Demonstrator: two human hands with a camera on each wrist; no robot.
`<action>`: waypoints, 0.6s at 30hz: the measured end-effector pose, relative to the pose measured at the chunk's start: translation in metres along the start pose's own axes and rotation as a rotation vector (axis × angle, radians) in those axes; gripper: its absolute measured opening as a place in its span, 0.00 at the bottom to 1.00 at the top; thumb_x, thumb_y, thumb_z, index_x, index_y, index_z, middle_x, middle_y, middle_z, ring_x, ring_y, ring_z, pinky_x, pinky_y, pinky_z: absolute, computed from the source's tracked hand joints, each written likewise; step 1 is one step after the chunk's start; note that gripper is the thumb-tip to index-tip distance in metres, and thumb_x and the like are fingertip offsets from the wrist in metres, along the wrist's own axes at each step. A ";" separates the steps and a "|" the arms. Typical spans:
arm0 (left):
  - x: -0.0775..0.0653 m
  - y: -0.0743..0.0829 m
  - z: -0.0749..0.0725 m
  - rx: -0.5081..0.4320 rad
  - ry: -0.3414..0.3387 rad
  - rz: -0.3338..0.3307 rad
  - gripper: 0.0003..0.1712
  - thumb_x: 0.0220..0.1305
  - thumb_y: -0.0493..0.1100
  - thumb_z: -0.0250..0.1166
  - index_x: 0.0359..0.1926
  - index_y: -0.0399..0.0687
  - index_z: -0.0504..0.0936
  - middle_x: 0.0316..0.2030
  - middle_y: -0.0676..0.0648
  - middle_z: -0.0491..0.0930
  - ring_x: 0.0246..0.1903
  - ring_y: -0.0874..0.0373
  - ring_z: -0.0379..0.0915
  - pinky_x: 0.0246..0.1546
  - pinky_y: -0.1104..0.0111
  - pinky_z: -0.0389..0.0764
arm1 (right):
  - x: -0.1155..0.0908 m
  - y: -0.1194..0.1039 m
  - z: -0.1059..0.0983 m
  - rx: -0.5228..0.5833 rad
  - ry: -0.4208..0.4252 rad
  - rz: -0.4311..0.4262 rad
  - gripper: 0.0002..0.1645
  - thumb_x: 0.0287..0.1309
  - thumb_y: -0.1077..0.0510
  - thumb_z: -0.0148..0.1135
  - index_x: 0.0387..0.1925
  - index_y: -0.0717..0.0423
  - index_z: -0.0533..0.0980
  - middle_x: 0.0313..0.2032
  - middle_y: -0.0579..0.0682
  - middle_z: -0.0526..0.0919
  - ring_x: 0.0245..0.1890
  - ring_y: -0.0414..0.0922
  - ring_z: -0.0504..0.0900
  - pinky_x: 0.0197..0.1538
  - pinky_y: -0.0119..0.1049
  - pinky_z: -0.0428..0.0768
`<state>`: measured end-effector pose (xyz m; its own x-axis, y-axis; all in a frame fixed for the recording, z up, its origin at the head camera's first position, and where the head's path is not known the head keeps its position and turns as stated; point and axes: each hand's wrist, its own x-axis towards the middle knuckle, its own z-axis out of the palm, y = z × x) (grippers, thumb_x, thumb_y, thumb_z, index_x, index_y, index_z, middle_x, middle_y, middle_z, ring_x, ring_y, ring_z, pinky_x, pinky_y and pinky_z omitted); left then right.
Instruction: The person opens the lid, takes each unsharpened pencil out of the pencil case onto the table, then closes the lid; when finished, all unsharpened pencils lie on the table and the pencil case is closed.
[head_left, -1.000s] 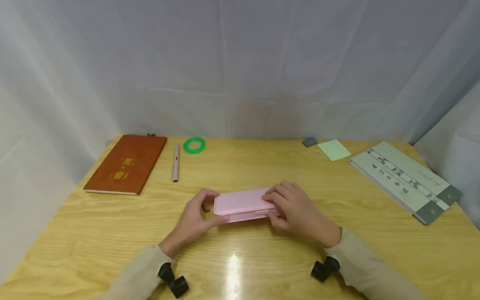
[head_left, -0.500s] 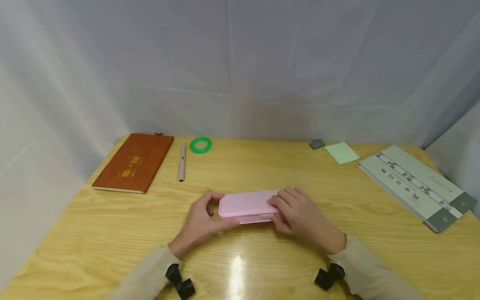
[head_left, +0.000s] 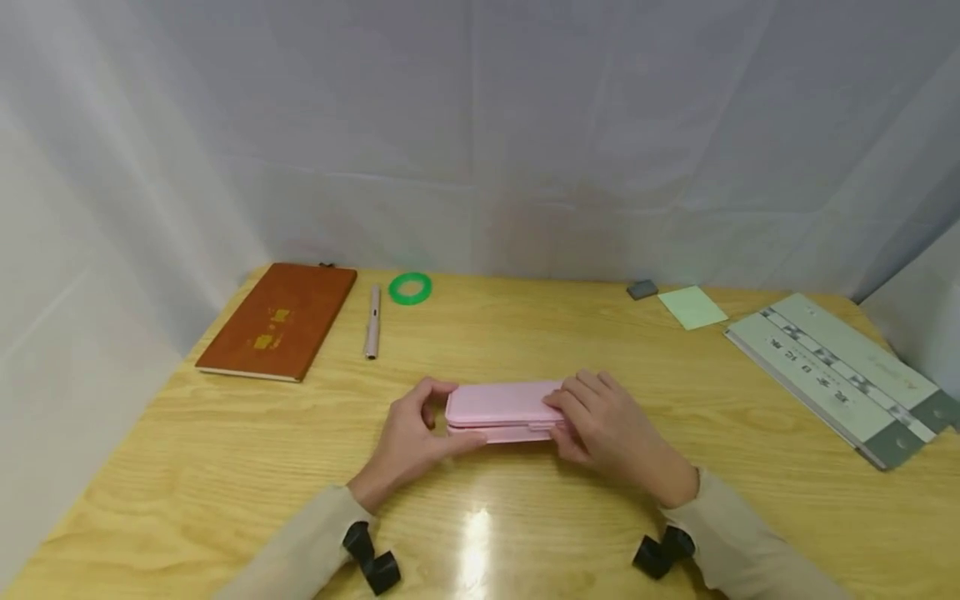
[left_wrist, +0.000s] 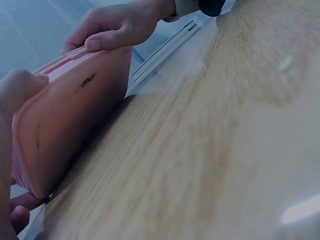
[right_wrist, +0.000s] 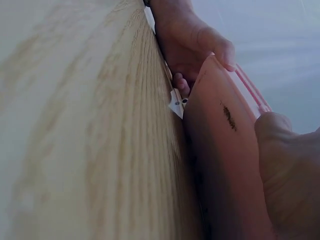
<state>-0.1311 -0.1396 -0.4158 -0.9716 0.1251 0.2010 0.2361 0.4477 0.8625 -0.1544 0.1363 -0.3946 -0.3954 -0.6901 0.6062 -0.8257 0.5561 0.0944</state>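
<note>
A pink pencil case (head_left: 502, 403) lies between both hands near the middle of the table, its front edge tilted up. A thin dark gap shows between lid and base at its front left. My left hand (head_left: 408, 433) grips the left end, thumb at the front edge and fingers behind. My right hand (head_left: 611, 425) holds the right end, fingers on the lid and thumb at the front by a small clasp. In the left wrist view the underside of the pencil case (left_wrist: 75, 110) shows dark scuffs. What is inside the case is hidden.
On the wooden table (head_left: 225, 467) lie a brown notebook (head_left: 277, 321), a pen (head_left: 372, 323) and a green tape ring (head_left: 410, 288) at left. A grey eraser-like block (head_left: 642, 289), a pale green paper square (head_left: 692, 307) and a grey-green ledger (head_left: 832, 371) are at right. A white curtain hangs behind.
The head view has shifted, so everything appears a little farther right. Both hands keep their hold on the pencil case. The dark line between its lid and base shows more clearly now.
</note>
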 end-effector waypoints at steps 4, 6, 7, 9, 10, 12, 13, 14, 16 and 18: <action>0.000 0.001 0.000 -0.002 -0.005 -0.017 0.36 0.38 0.50 0.81 0.52 0.49 0.79 0.28 0.48 0.72 0.25 0.58 0.61 0.25 0.73 0.63 | -0.001 0.000 -0.002 0.025 -0.026 0.020 0.28 0.70 0.44 0.37 0.40 0.59 0.78 0.36 0.51 0.81 0.36 0.48 0.75 0.40 0.43 0.75; 0.000 0.001 0.000 0.007 -0.009 -0.024 0.38 0.36 0.51 0.82 0.52 0.51 0.78 0.29 0.49 0.72 0.27 0.57 0.62 0.26 0.72 0.63 | -0.001 0.002 -0.003 0.062 -0.039 0.026 0.28 0.70 0.43 0.39 0.42 0.59 0.78 0.38 0.51 0.81 0.38 0.47 0.75 0.42 0.43 0.74; 0.000 0.000 0.000 0.018 -0.013 -0.023 0.38 0.36 0.52 0.82 0.52 0.51 0.78 0.30 0.49 0.72 0.28 0.57 0.62 0.27 0.72 0.64 | -0.002 0.002 -0.003 0.079 -0.040 0.023 0.28 0.70 0.43 0.40 0.43 0.59 0.79 0.40 0.51 0.81 0.39 0.47 0.75 0.43 0.43 0.74; 0.000 0.000 0.000 0.043 -0.036 0.002 0.41 0.34 0.53 0.82 0.53 0.52 0.76 0.33 0.50 0.72 0.29 0.57 0.63 0.28 0.72 0.65 | -0.003 0.004 -0.004 0.117 -0.033 0.014 0.28 0.70 0.42 0.41 0.44 0.60 0.79 0.41 0.51 0.81 0.39 0.47 0.75 0.44 0.43 0.74; 0.000 -0.001 0.000 0.053 -0.054 0.016 0.43 0.33 0.54 0.82 0.53 0.52 0.75 0.35 0.50 0.73 0.31 0.57 0.64 0.29 0.72 0.67 | -0.003 0.005 -0.005 0.132 -0.021 0.006 0.28 0.70 0.43 0.41 0.44 0.60 0.79 0.42 0.51 0.81 0.39 0.47 0.75 0.44 0.43 0.74; 0.000 -0.002 0.000 0.072 -0.090 0.032 0.47 0.31 0.56 0.83 0.55 0.53 0.72 0.40 0.52 0.73 0.36 0.58 0.66 0.35 0.71 0.71 | -0.002 0.008 -0.007 0.146 0.016 -0.016 0.28 0.71 0.43 0.42 0.43 0.60 0.80 0.40 0.50 0.82 0.38 0.46 0.76 0.42 0.42 0.75; -0.001 -0.002 0.001 0.079 -0.108 0.043 0.50 0.29 0.57 0.83 0.57 0.53 0.70 0.43 0.52 0.73 0.39 0.59 0.66 0.38 0.70 0.72 | 0.000 0.010 -0.008 0.157 0.038 -0.024 0.27 0.71 0.43 0.43 0.42 0.59 0.80 0.39 0.50 0.83 0.36 0.46 0.76 0.41 0.41 0.75; -0.001 -0.002 0.001 0.081 -0.125 0.052 0.53 0.27 0.56 0.84 0.59 0.52 0.69 0.46 0.52 0.72 0.41 0.59 0.67 0.41 0.68 0.74 | 0.002 0.012 -0.010 0.167 0.055 -0.026 0.27 0.71 0.43 0.44 0.41 0.59 0.81 0.37 0.49 0.83 0.35 0.45 0.76 0.39 0.40 0.76; -0.002 -0.001 0.001 0.092 -0.143 0.048 0.60 0.24 0.55 0.85 0.62 0.50 0.65 0.48 0.50 0.71 0.45 0.58 0.66 0.48 0.65 0.74 | 0.008 0.018 -0.014 0.207 0.087 -0.034 0.25 0.71 0.44 0.46 0.38 0.58 0.82 0.32 0.48 0.83 0.30 0.43 0.76 0.35 0.38 0.75; -0.002 -0.001 0.002 0.098 -0.146 0.048 0.66 0.20 0.53 0.86 0.65 0.47 0.62 0.50 0.49 0.72 0.45 0.58 0.66 0.49 0.64 0.74 | 0.016 0.028 -0.017 0.260 0.091 -0.034 0.24 0.70 0.45 0.48 0.36 0.57 0.82 0.29 0.47 0.83 0.26 0.41 0.75 0.32 0.36 0.75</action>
<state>-0.1297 -0.1384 -0.4183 -0.9480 0.2720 0.1650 0.2893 0.5213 0.8028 -0.1766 0.1489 -0.3688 -0.3375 -0.6551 0.6760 -0.9182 0.3873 -0.0830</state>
